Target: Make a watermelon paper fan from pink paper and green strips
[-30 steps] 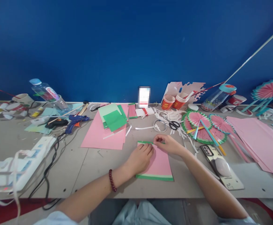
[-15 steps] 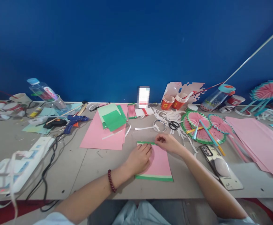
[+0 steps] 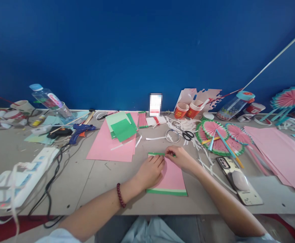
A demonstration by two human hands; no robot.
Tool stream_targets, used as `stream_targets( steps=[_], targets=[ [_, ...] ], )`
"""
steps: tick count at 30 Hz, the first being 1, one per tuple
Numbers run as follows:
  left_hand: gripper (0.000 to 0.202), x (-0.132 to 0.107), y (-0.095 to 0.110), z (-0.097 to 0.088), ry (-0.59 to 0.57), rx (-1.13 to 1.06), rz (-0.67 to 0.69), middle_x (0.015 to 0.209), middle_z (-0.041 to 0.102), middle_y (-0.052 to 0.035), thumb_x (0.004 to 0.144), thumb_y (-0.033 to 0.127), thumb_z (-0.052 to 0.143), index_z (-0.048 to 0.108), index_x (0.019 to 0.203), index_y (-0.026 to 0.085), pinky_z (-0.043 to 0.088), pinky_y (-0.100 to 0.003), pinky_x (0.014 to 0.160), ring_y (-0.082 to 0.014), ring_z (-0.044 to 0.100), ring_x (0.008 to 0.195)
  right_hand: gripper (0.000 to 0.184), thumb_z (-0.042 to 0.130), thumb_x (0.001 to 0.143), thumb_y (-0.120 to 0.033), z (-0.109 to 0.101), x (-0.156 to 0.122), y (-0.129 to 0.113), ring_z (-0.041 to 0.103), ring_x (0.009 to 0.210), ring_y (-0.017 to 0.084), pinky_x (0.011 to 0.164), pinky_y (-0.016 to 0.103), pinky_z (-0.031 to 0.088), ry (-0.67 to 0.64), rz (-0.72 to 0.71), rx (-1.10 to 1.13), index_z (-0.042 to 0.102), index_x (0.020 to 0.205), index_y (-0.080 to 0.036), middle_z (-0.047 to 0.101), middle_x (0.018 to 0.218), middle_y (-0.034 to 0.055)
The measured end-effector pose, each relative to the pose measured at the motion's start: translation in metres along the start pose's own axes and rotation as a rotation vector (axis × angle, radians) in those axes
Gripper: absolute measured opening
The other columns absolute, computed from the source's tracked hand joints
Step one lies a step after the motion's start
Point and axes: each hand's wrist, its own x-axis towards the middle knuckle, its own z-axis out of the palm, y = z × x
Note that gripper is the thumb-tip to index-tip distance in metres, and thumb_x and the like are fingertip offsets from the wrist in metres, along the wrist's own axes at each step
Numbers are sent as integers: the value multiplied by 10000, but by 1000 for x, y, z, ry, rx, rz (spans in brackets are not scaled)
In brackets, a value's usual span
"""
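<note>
A pink paper sheet with pale and dark green bands along its near and far edges lies on the table in front of me. My left hand rests flat on its left part, fingers pointing at the far edge. Bent over that far green edge, my right hand has its thumb and fingertips closed at the border, close to the left fingertips. A bit of green shows beside the right fingers; the exact contact is partly hidden.
Green sheets lie on larger pink paper. Scissors, white strips, paper fans and a phone are to the right. A blue glue gun and power strip are left. Red paper cups stand behind.
My right hand has shifted slightly left along the far green edge, nearer my left fingertips. The left hand stays flat in the same place.
</note>
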Motion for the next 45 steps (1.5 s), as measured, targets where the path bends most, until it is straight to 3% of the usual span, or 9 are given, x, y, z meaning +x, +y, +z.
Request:
stream_targets(
  steps=[13,19,30,39,45],
  targets=[
    [442,0,3,-1,-38,3,-13,1166,605,-149,810,152,498,495,1244,70,403,-378,921,-267,512,1122,104,574,771,-262,6,2,-6,525,623,129,591,237,397,-30,66,228,625,722,-185,612,658,-13],
    [400,-2,1,6,28,-3,2,1246,582,-164,833,161,477,529,1220,76,405,-395,971,-268,517,1171,169,597,773,-341,4,6,-1,535,648,127,615,249,412,48,92,440,610,773,-172,610,711,-2],
    [231,-2,-4,1,150,-168,154,1072,640,-122,889,142,446,595,1059,95,478,-343,945,-230,542,1115,209,663,734,-343,12,6,-3,560,679,130,649,268,450,95,147,616,585,826,-173,605,737,-3],
    [165,-2,1,-1,146,-84,104,885,648,-92,877,176,472,610,940,111,520,-338,719,-217,596,861,171,628,753,-336,14,6,-8,593,725,151,703,292,479,96,124,564,599,828,-185,630,776,8],
    [230,-7,4,3,194,-165,81,1075,649,-121,882,168,457,595,1046,87,502,-329,914,-222,567,1080,150,598,766,-318,16,8,-2,568,665,139,648,273,468,146,98,422,606,834,-184,635,766,9]
  ],
)
